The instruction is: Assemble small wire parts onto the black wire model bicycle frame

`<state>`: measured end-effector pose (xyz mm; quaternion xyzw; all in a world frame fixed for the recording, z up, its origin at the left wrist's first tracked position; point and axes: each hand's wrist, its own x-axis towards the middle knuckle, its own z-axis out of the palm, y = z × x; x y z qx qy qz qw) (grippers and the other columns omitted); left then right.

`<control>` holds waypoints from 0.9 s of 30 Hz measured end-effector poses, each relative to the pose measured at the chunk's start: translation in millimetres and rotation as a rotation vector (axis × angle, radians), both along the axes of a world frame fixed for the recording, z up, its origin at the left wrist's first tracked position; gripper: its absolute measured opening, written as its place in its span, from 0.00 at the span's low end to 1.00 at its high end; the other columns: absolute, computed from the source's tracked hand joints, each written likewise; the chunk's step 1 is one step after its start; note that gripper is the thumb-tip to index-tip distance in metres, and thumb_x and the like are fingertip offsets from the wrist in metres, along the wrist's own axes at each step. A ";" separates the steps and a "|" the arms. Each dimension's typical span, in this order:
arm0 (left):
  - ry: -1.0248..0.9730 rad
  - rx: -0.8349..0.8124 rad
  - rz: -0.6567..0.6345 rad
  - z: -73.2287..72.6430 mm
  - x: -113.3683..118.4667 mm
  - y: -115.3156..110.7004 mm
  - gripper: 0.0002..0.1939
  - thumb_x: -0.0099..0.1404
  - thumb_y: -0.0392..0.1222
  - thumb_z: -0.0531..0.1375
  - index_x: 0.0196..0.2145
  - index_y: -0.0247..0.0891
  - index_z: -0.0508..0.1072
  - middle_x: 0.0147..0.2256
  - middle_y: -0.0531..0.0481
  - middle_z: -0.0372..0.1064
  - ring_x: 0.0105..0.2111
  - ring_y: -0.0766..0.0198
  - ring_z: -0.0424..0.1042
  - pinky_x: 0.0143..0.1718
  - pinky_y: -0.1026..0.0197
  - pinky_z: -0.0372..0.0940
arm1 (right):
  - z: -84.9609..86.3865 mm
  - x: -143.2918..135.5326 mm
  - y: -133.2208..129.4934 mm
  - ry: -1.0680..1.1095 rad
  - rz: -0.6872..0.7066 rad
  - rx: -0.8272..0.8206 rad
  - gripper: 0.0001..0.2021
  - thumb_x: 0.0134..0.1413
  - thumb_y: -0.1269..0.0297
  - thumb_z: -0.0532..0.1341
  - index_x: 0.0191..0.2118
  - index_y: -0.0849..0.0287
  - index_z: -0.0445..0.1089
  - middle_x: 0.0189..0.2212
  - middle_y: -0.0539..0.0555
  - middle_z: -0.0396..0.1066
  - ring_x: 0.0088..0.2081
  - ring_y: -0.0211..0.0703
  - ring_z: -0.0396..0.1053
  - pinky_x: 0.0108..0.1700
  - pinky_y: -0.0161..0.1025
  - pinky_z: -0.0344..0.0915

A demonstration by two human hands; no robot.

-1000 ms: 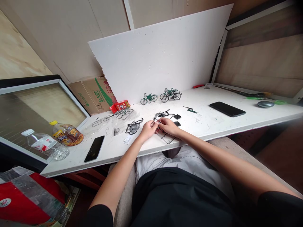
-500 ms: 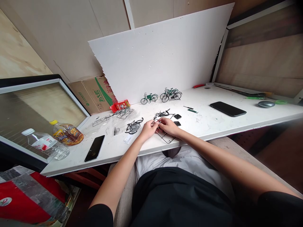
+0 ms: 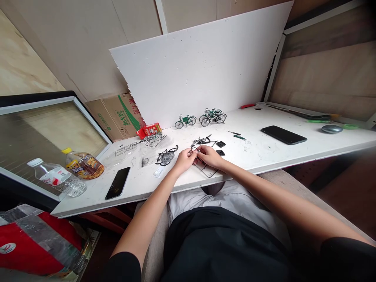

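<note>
My left hand [image 3: 186, 160] and my right hand [image 3: 209, 156] meet close to the table's front edge, fingers closed in a pinch. Between them they grip a thin black plastic parts frame [image 3: 209, 174], whose lower end sticks out under my right hand. A small curved black piece shows at the fingertips; its exact shape is mostly hidden. Just beyond the hands lie black model bicycle parts [image 3: 202, 140] and two small black flat pieces [image 3: 220, 144]. Left of my left hand is a cluster of black wheels and curved parts [image 3: 166, 157].
Assembled model bicycles, one green [image 3: 185, 121] and a dark group [image 3: 212, 117], stand before a white board [image 3: 199, 70]. Phones lie left [image 3: 118, 183] and right [image 3: 283, 135]. Two bottles [image 3: 84, 164] rest at the left. A mouse [image 3: 331, 129] sits far right.
The hands stay in nearly the same place, still gripping the parts frame. The view has shifted very slightly; nothing else visibly moves.
</note>
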<state>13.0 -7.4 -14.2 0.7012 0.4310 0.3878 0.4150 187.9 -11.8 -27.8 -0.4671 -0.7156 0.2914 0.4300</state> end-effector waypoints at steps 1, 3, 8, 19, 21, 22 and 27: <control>0.013 0.012 0.001 1.1 -0.3 -1.1 0.12 0.72 0.47 0.61 0.35 0.36 0.70 0.27 0.50 0.73 0.25 0.64 0.75 0.27 0.65 0.68 | -0.4 0.1 0.3 0.000 0.001 0.003 0.08 0.61 0.66 0.58 0.41 0.60 0.74 0.35 0.55 0.78 0.36 0.43 0.73 0.40 0.37 0.66; 0.032 0.029 0.003 3.0 -1.0 -3.4 0.12 0.72 0.47 0.61 0.35 0.36 0.71 0.28 0.49 0.74 0.26 0.63 0.75 0.27 0.65 0.68 | -0.8 0.2 0.6 -0.001 0.004 0.010 0.08 0.61 0.66 0.58 0.41 0.60 0.73 0.37 0.56 0.78 0.36 0.43 0.73 0.40 0.37 0.66; 0.032 0.034 0.006 5.2 -1.7 -6.2 0.12 0.72 0.48 0.61 0.35 0.36 0.71 0.31 0.47 0.76 0.27 0.63 0.76 0.29 0.64 0.69 | 0.5 0.0 -0.4 0.004 0.015 -0.005 0.08 0.61 0.65 0.58 0.41 0.60 0.73 0.36 0.55 0.78 0.36 0.43 0.73 0.40 0.37 0.66; 0.001 0.018 -0.001 -3.9 -1.1 3.2 0.15 0.71 0.50 0.62 0.34 0.36 0.70 0.30 0.48 0.75 0.26 0.62 0.76 0.28 0.63 0.70 | 2.8 -1.3 -2.0 0.003 0.009 -0.027 0.07 0.61 0.65 0.58 0.40 0.60 0.72 0.33 0.54 0.77 0.33 0.42 0.71 0.37 0.36 0.66; -0.007 0.016 -0.005 -7.0 -1.0 6.0 0.15 0.72 0.51 0.62 0.35 0.36 0.70 0.29 0.48 0.75 0.26 0.62 0.76 0.28 0.63 0.70 | 3.2 -1.4 -2.3 0.002 0.004 -0.046 0.07 0.61 0.66 0.58 0.41 0.60 0.72 0.32 0.53 0.77 0.32 0.42 0.71 0.36 0.36 0.65; -0.008 0.016 -0.006 -8.1 -1.0 6.9 0.15 0.71 0.51 0.62 0.35 0.36 0.71 0.29 0.48 0.75 0.26 0.63 0.76 0.28 0.63 0.70 | 3.4 -1.5 -2.6 0.001 0.002 -0.049 0.07 0.61 0.66 0.58 0.41 0.60 0.72 0.32 0.53 0.77 0.31 0.42 0.72 0.36 0.36 0.65; 0.012 0.036 0.003 -7.4 -1.5 5.6 0.15 0.71 0.52 0.63 0.35 0.36 0.71 0.28 0.49 0.75 0.25 0.63 0.76 0.27 0.64 0.69 | 5.3 -2.0 -4.4 -0.009 -0.016 -0.040 0.06 0.62 0.66 0.59 0.40 0.60 0.72 0.32 0.54 0.77 0.31 0.42 0.72 0.36 0.36 0.66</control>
